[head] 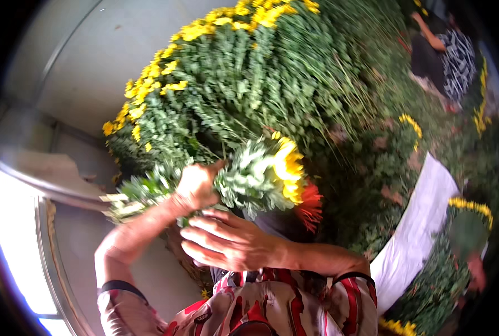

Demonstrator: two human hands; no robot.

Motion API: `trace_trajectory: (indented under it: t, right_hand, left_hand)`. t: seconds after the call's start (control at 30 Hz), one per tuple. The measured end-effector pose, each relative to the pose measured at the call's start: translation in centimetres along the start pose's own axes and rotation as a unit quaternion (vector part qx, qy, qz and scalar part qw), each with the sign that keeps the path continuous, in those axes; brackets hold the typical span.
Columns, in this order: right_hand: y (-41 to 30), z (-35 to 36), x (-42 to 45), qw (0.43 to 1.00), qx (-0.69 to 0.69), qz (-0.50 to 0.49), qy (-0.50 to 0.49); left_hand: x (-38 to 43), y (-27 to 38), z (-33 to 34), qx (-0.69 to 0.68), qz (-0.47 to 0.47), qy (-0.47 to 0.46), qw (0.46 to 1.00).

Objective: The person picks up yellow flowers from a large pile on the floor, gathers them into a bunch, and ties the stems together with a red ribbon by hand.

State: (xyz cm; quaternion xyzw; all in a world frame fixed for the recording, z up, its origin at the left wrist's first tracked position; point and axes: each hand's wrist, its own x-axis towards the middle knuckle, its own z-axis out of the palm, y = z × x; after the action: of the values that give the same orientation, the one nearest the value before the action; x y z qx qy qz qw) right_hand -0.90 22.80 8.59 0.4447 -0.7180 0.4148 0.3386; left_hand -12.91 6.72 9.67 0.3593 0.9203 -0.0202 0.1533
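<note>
My left hand point(197, 187) is closed around the stems of a bunch of yellow chrysanthemum-like flowers point(289, 168). The blooms point right and the cut stem ends point(121, 208) point left. Just below, my right hand point(234, 243) lies against the underside of the bunch, back of the hand up, fingers a little apart; its palm is hidden, so whether it holds anything is unclear. A tuft of red strands point(310, 206) shows beside the blooms, over dark cloth. Both hands are slightly blurred.
Beyond my hands lies a large heap of leafy flower stems point(253, 80). A white sheet point(417, 235) stretches along the right, near more flowers point(472, 206). One person point(455, 63) is low at the upper right, another point(467, 235) at the far right. A pale wall point(85, 54) stands left.
</note>
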Motion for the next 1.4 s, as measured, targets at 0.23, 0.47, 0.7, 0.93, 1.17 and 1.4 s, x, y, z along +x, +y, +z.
trace_trajectory:
  t: [0.23, 0.47, 0.7, 0.93, 1.17, 1.4]
  right_hand:
    - [7.4, 3.0, -4.9, 0.915, -0.167, 0.305, -0.208]
    - [6.1, 1.6, -9.2, 0.885, -0.231, 0.262, -0.309]
    - [8.1, 2.5, -8.5, 0.922, -0.191, 0.232, -0.244]
    - [4.4, -4.2, -18.7, 0.896, -0.035, 0.439, 0.063]
    - [8.5, -6.8, -26.6, 0.774, -0.124, 0.6, 0.157]
    - [12.6, -8.4, -21.1, 0.869, -0.238, 0.408, -0.147]
  left_hand:
    - [1.5, 1.0, 12.9, 0.087, -0.058, 0.155, 0.982]
    - [-1.0, 0.0, 7.1, -0.087, -0.077, -0.057, 0.992]
    - [-1.7, 0.4, 13.7, -0.089, -0.177, 0.123, 0.972]
    - [-2.6, -6.0, 9.6, -0.538, -0.259, 0.098, 0.797]
    - [-4.0, -4.2, 7.2, -0.692, -0.271, 0.18, 0.644]
    - [-3.4, -2.8, 9.9, -0.705, -0.292, 0.07, 0.642]
